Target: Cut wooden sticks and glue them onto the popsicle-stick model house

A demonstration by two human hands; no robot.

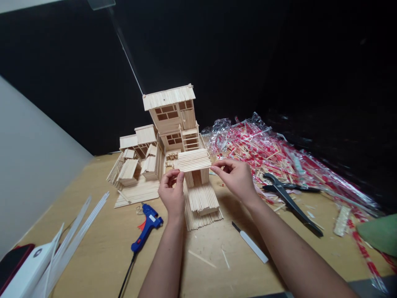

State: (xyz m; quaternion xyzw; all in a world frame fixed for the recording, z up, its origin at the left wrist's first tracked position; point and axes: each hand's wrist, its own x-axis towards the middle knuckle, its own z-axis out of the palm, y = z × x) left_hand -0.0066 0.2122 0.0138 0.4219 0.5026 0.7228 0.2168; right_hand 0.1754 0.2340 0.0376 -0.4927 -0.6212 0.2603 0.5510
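Note:
A model house (169,116) built of thin wooden sticks stands on the table, with smaller huts on its left side. In front is a small porch-like part with a slatted stick roof (194,159). My left hand (173,192) pinches at the roof's left front corner, thumb and fingers together. At the right front corner, the fingertips of my right hand (234,178) are pinched too. Both seem to touch the roof's front edge; whether a thin stick lies between them is too small to tell. Below the roof, a stepped stick base (203,200) reaches forward.
A blue glue gun (147,227) lies left of my left forearm. A white-handled craft knife (252,246) and black cutters (291,205) lie at the right. Behind them is a heap of wrapped sticks (257,145). Glue sticks (77,231) and a white box (31,269) sit at far left.

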